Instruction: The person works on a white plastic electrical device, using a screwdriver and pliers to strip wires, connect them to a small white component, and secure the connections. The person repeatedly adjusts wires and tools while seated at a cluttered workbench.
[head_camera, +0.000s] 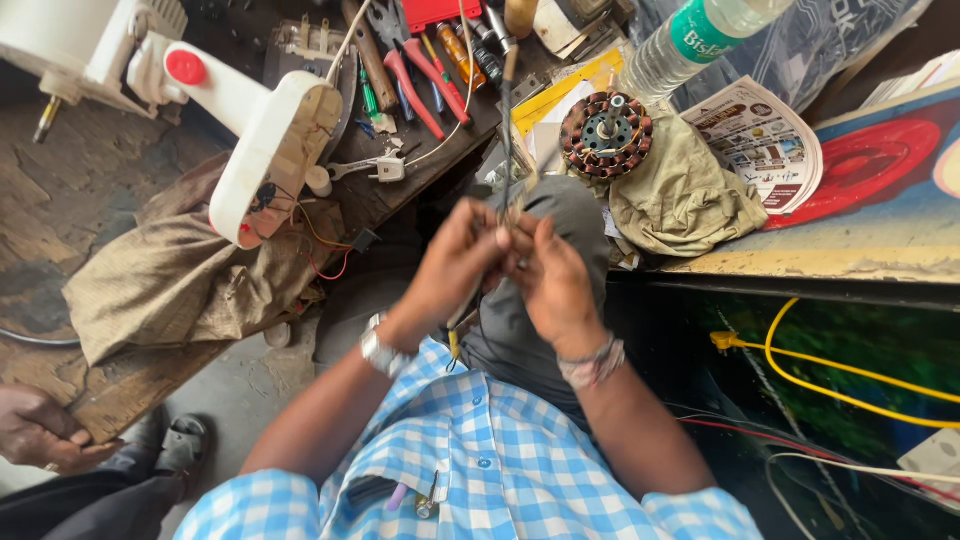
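I see a thin dark wire pinched between both hands above my lap, just off the desk's near edge. My left hand and right hand each close their grip on it. 1 copper-wound stator sits on a cloth behind.

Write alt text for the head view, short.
Seen from above, a person's left hand and right hand meet over their lap, pinching something small. A copper-wound motor stator lies on a cloth beside a cluttered tool tray.
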